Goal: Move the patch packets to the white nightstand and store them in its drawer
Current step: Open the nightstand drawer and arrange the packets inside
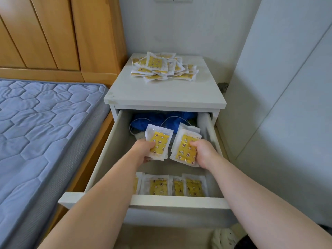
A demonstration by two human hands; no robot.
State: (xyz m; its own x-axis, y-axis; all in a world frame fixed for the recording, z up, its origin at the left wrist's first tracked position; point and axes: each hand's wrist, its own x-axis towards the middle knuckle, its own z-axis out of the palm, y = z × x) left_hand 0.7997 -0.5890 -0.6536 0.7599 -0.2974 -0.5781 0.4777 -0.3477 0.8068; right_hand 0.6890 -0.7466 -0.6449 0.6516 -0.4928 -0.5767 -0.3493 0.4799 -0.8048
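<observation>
The white nightstand stands with its drawer pulled wide out. A loose pile of yellow-and-white patch packets lies at the back of its top. My left hand grips a small stack of packets above the drawer's middle. Beside it, my right hand grips a second stack. Several more packets stand in a row against the inside of the drawer front.
Blue cloth with a white cord fills the back of the drawer. A bed with a blue quilted mattress and wooden headboard is close on the left. A white wardrobe panel stands on the right.
</observation>
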